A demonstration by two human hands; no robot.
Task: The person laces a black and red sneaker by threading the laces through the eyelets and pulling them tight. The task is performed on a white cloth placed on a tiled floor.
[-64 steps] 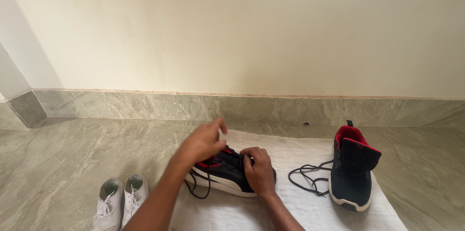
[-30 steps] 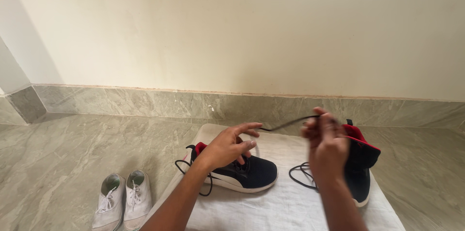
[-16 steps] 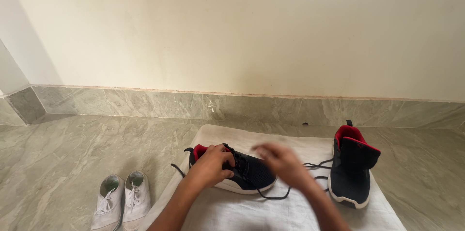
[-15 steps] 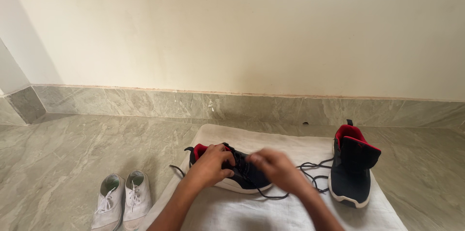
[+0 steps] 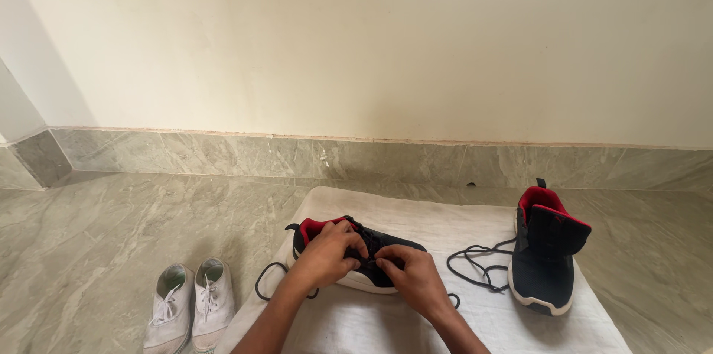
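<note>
Head camera looks down at a black shoe (image 5: 371, 261) with a red lining and white sole, lying on its side on a white cloth (image 5: 416, 320) spread over the marble floor (image 5: 111, 220). Both hands are bunched over its lacing area. The left hand (image 5: 327, 254) curls around the tongue and upper eyelets, fingers closed on the shoe's top edge. The right hand (image 5: 416, 280) sits just beside it, fingers pinched shut at the eyelets; they seem to hold the black lace (image 5: 271, 283), though the pinch itself is hidden under the knuckles. One loop of that lace trails out behind the left wrist, and a short end shows beside the right wrist.

A second ago the right hand was raised well above the shoe with the lace drawn out taut; now it has come back down to the eyelets, so the pull is finished and the work is at the holes again.

Well off beyond the right fingers stands the matching shoe (image 5: 546, 257), upright, its own loose lace (image 5: 475, 265) heaped between it and the hands. Far off past the left forearm, a pair of white shoes (image 5: 189, 306) rests on the bare floor.
</note>
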